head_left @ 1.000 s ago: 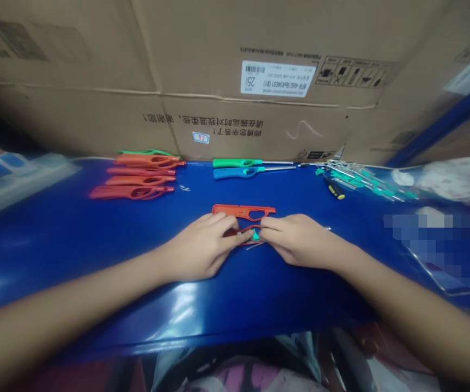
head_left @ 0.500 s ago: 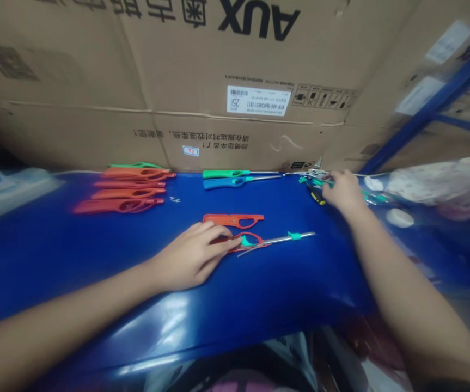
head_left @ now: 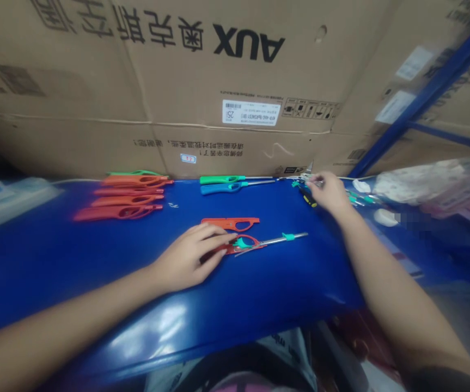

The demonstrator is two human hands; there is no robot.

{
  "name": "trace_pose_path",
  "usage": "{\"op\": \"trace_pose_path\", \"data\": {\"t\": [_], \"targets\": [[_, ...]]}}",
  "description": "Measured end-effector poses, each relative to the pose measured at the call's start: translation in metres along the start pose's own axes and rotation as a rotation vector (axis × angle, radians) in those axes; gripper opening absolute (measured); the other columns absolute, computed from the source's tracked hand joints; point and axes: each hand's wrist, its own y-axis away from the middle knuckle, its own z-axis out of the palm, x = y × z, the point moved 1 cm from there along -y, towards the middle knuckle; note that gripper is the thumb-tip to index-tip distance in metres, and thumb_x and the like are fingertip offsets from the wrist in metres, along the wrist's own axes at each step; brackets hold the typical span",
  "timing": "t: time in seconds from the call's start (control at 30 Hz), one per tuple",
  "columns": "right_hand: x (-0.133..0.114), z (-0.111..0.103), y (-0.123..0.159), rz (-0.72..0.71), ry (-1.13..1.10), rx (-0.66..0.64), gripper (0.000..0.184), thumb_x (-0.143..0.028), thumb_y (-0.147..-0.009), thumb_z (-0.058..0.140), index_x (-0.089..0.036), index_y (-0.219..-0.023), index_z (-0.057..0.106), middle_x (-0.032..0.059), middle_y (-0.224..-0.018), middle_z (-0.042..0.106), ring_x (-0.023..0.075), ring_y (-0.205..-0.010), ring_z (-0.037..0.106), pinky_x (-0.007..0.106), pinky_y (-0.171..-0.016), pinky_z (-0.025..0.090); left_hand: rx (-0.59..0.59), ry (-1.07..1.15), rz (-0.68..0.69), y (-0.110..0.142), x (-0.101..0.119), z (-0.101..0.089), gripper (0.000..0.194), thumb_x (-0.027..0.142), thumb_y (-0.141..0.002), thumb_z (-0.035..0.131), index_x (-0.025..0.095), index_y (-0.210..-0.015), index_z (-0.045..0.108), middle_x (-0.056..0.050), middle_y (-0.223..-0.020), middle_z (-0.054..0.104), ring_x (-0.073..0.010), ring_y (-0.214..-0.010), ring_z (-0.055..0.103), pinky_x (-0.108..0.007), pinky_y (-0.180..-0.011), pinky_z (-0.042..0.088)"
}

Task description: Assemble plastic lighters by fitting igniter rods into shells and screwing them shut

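Observation:
My left hand [head_left: 191,255] lies on the blue table [head_left: 96,261], fingers pressed down on an orange lighter half-shell [head_left: 238,246] that carries a teal trigger and a metal tube [head_left: 278,239] pointing right. A second orange shell [head_left: 230,223] lies just behind it. My right hand [head_left: 328,191] reaches to the far right back, its fingers pinched in a pile of teal-tipped metal parts [head_left: 357,198]. What it holds is too small to name. A black and yellow screwdriver [head_left: 309,199] lies beside that hand.
A row of orange shells [head_left: 124,198] lies at the back left. A green lighter [head_left: 226,179] and a blue lighter [head_left: 229,188] lie at the back middle. Big cardboard boxes [head_left: 202,92] wall off the back. Plastic bags [head_left: 426,182] sit at the right.
My right hand left the orange shell and reached right and back to the pile of teal parts. My left hand stayed on the shell. The view tilted up.

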Motion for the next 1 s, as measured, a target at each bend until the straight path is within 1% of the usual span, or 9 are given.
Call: {"op": "trace_pose_path", "data": {"t": [0.1,0.17,0.27,0.37,0.63,0.77,0.87,0.93,1.0], "targets": [[-0.044,0.013,0.036,-0.102,-0.218,-0.132,0.02,-0.037,-0.089,0.061,-0.02,-0.1,0.061,0.0059,-0.093,0.07,0.017,-0.077,0.067,0.031,-0.073,0.056,0.152,0.092,-0.067,-0.001,0.002,0.002,0.037,0.023,-0.097,0.058,0.021,-0.134,0.061,-0.01,-0.126,0.067,-0.0213,-0.115,0.064,-0.034,-0.097,0.054],[-0.071,0.027,0.069,-0.198,-0.604,-0.396,0.026,-0.042,-0.086,0.067,-0.021,-0.099,0.058,0.0019,-0.08,0.069,0.0144,-0.065,0.065,0.028,-0.061,0.057,0.205,0.113,-0.088,-0.002,0.004,0.003,0.041,0.024,-0.095,0.062,0.022,-0.137,0.059,-0.009,-0.13,0.066,-0.0211,-0.118,0.064,-0.033,-0.1,0.054],[-0.095,0.043,0.113,-0.239,-1.075,-0.787,0.034,-0.042,-0.08,0.077,-0.02,-0.096,0.056,-0.0001,-0.077,0.068,0.0126,-0.069,0.068,0.026,-0.064,0.059,0.245,0.1,-0.053,-0.003,0.005,0.003,0.046,0.025,-0.09,0.071,0.02,-0.135,0.061,-0.01,-0.128,0.069,-0.0208,-0.115,0.067,-0.031,-0.1,0.054],[-0.101,0.048,0.137,-0.229,-1.178,-0.926,0.03,-0.031,-0.079,0.079,-0.018,-0.096,0.058,0.0003,-0.081,0.068,0.0122,-0.078,0.071,0.024,-0.069,0.061,0.275,0.095,0.028,-0.003,0.004,0.002,0.041,0.021,-0.087,0.074,0.018,-0.127,0.066,-0.009,-0.116,0.074,-0.0173,-0.102,0.071,-0.024,-0.092,0.057],[-0.1,0.049,0.146,-0.108,-1.231,-0.929,0.025,-0.025,-0.076,0.082,-0.017,-0.086,0.061,-0.0003,-0.081,0.068,0.0117,-0.075,0.073,0.022,-0.069,0.061,0.241,0.164,0.102,-0.002,0.009,0.002,0.037,0.011,-0.087,0.072,0.014,-0.123,0.066,-0.009,-0.104,0.074,-0.0137,-0.091,0.072,-0.018,-0.083,0.058],[-0.099,0.051,0.147,-0.118,-1.226,-0.945,0.024,-0.026,-0.078,0.08,-0.017,-0.093,0.063,0.0026,-0.085,0.071,0.0148,-0.084,0.074,0.025,-0.074,0.061,0.247,0.154,0.1,-0.001,0.01,0.004,0.039,0.01,-0.087,0.07,0.014,-0.126,0.065,-0.009,-0.103,0.076,-0.013,-0.087,0.073,-0.017,-0.08,0.058],[-0.098,0.045,0.143,-0.26,-1.107,-0.893,0.023,-0.028,-0.086,0.07,-0.017,-0.105,0.063,0.0052,-0.089,0.07,0.0145,-0.08,0.071,0.026,-0.066,0.059,0.277,0.112,0.086,-0.001,0.008,0.004,0.04,0.009,-0.089,0.067,0.015,-0.128,0.065,-0.009,-0.104,0.076,-0.0137,-0.088,0.073,-0.018,-0.08,0.058],[-0.096,0.037,0.138,-0.466,-0.894,-0.77,0.022,-0.026,-0.089,0.066,-0.018,-0.109,0.064,0.0066,-0.096,0.066,0.0128,-0.074,0.064,0.025,-0.058,0.054,0.285,0.103,0.048,-0.001,0.006,0.004,0.035,0.011,-0.089,0.067,0.015,-0.124,0.067,-0.009,-0.104,0.076,-0.0147,-0.088,0.073,-0.02,-0.08,0.058],[-0.095,0.03,0.133,-0.718,-0.618,-0.678,0.024,-0.023,-0.088,0.066,-0.02,-0.112,0.064,0.0078,-0.105,0.064,0.0146,-0.081,0.062,0.027,-0.065,0.053,0.286,0.115,-0.002,-0.001,0.004,0.002,0.028,0.013,-0.09,0.066,0.015,-0.117,0.07,-0.009,-0.101,0.076,-0.0154,-0.087,0.072,-0.023,-0.079,0.058]]}}
